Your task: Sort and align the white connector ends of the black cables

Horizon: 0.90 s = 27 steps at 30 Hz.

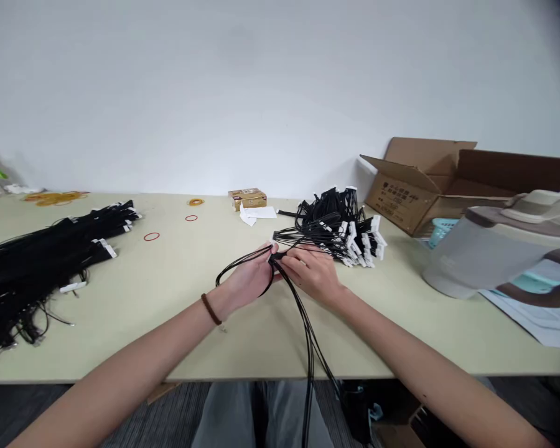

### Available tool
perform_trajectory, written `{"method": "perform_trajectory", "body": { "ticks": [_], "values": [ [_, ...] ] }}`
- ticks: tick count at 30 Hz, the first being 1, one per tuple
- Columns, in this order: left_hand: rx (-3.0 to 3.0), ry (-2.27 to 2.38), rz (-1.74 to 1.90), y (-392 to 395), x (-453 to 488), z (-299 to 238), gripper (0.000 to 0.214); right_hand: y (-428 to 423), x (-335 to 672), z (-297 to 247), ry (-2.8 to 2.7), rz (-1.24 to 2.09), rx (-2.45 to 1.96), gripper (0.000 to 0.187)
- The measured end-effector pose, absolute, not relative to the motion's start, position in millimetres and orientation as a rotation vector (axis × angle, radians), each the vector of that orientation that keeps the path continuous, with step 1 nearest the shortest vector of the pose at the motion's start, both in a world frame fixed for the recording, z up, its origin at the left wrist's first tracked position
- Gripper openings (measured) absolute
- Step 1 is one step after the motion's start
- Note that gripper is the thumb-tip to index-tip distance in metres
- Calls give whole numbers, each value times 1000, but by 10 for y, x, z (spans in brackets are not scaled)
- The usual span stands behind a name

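Observation:
My left hand [249, 280] and my right hand [310, 274] meet at the middle of the table, both pinching a small bunch of black cables [303, 323]. The cables loop out to the left of my left hand and hang down over the table's front edge toward my lap. Just beyond my right hand lies a pile of black cables with white tags [340, 230]. A brown band sits on my left wrist.
A long bundle of black cables [42, 255] lies at the left. Red rubber bands [152, 236] and yellow ones [56, 198] lie on the beige table [168, 323]. An open cardboard box [429, 180], a small brown box [248, 198] and hats [490, 249] stand right.

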State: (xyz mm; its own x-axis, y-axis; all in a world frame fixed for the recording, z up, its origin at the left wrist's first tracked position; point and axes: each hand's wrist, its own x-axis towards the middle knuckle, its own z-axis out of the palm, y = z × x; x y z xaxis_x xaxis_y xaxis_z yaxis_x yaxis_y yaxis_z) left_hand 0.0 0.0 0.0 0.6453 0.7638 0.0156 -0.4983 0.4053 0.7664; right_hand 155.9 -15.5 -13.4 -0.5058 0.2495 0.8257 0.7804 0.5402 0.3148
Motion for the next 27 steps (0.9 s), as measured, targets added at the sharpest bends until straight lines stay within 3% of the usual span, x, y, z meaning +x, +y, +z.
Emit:
{"method": "perform_trajectory", "body": {
  "ticks": [27],
  "values": [
    [704, 434, 766, -27, 20, 27, 9, -144, 1562, -144, -1998, -1101, -730, 8]
  ]
}}
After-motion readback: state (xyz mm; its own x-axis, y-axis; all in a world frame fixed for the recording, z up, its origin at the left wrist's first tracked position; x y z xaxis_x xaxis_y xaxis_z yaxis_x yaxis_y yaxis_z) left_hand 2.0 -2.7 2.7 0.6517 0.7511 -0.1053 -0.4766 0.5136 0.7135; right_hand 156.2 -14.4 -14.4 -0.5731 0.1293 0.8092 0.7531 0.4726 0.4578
